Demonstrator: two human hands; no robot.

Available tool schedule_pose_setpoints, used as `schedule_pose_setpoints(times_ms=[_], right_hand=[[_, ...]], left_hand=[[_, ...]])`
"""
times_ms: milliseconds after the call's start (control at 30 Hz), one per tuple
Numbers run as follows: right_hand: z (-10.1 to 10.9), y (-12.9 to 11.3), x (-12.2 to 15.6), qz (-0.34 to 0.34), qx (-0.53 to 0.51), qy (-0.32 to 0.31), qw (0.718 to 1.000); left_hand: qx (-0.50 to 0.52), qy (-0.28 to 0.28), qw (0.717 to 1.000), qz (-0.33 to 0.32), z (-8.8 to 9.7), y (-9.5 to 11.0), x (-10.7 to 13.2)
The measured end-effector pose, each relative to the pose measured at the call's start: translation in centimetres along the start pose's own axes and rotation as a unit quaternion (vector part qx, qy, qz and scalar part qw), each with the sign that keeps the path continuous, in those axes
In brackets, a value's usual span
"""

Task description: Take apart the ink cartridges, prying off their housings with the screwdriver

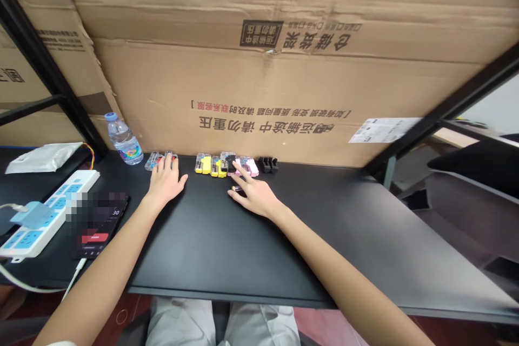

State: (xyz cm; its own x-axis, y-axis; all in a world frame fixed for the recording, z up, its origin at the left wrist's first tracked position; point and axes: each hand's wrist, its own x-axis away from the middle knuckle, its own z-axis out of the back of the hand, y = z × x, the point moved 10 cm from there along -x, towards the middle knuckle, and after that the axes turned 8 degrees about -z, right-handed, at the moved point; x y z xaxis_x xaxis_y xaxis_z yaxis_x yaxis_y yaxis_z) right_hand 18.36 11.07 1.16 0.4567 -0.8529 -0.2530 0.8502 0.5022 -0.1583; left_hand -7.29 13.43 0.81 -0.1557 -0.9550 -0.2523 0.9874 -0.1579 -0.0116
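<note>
My left hand [164,183] lies with fingers stretched over small clear plastic pieces with red parts [153,161], covering some of them. My right hand [259,194] is spread low over the table, its fingertips at a clear piece with a black part [229,162]. Under that hand, between thumb and fingers, shows a small dark cylinder with a gold-coloured end [237,188]; whether it is touched I cannot tell. Clear pieces with yellow parts [206,164] stand left of the black one, and pink ones [252,166] to its right. Several small black pieces [268,164] sit farther right.
A cardboard sheet [227,81] rises behind the black table [211,248]. At left are a water bottle [124,140], a white power strip [77,186], a phone [109,221] with its cable, and a white package [44,157]. Black metal posts [430,108] frame the sides.
</note>
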Motion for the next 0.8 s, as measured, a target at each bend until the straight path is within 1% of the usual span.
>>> schedule_pose_setpoints(times_ms=[133,267,367,467,633,733,800], right_hand=[[0.1,0.1,-0.2,0.004,0.016,0.000,1.000],[0.1,0.1,-0.3,0.007,0.026,0.008,1.000],[0.1,0.4,-0.3,0.005,0.044,0.014,0.999],[0.6,0.8,-0.4,0.010,0.049,0.038,0.998],[2.2,0.5,0.0,0.028,0.038,0.086,0.995],[3.5,-0.1,0.8,0.038,0.004,0.110,0.993],[4.3,-0.4,1.5,0.038,-0.037,0.122,0.991]], left_hand=[[0.056,0.031,0.994,-0.090,0.7,3.1,0.2],[0.132,0.040,0.975,-0.176,0.9,6.3,0.8],[0.169,0.041,0.959,-0.224,0.6,8.0,1.4],[0.173,0.037,0.958,-0.228,-0.2,8.5,1.4],[0.161,0.011,0.961,-0.223,-1.9,8.6,1.1],[0.166,0.013,0.960,-0.224,-2.2,8.5,1.0],[0.177,0.025,0.958,-0.222,-1.8,8.3,0.9]])
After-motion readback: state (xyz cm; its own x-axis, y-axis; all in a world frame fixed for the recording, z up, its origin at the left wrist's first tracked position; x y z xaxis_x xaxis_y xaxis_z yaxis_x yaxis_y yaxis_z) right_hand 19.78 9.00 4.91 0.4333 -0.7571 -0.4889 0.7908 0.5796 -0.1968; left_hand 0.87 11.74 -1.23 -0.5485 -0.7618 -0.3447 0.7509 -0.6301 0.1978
